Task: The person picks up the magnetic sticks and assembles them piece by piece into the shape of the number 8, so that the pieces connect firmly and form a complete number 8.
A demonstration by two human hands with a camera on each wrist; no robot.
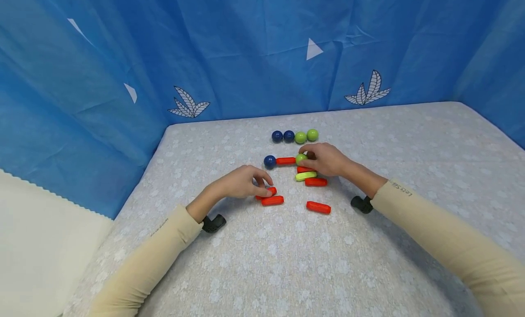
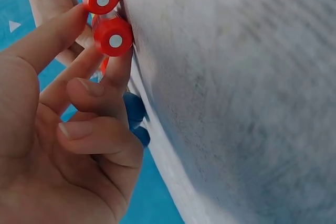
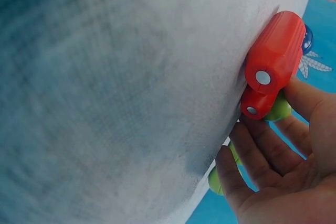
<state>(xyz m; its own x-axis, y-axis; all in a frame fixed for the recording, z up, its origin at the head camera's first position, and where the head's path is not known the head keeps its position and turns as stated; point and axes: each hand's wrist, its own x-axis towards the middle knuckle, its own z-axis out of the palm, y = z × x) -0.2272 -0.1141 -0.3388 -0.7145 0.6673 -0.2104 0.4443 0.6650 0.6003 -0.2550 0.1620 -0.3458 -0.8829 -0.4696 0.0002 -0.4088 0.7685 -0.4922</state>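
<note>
The right hand (image 1: 326, 160) pinches a shiny green ball (image 1: 301, 159) at its 9 o'clock. A ridged red rod (image 1: 285, 161) touches that ball's 9 o'clock side, and a dark blue ball (image 1: 270, 161) touches the rod's other end. The left hand (image 1: 242, 181), at the blue ball's 8 o'clock, pinches a second red rod (image 1: 273, 189) (a twin rod (image 1: 272, 200) lies just beside it, at 5 o'clock).

Green balls (image 1: 301, 159) look glossy — red rods (image 1: 273, 200), ridged plastic.
</note>
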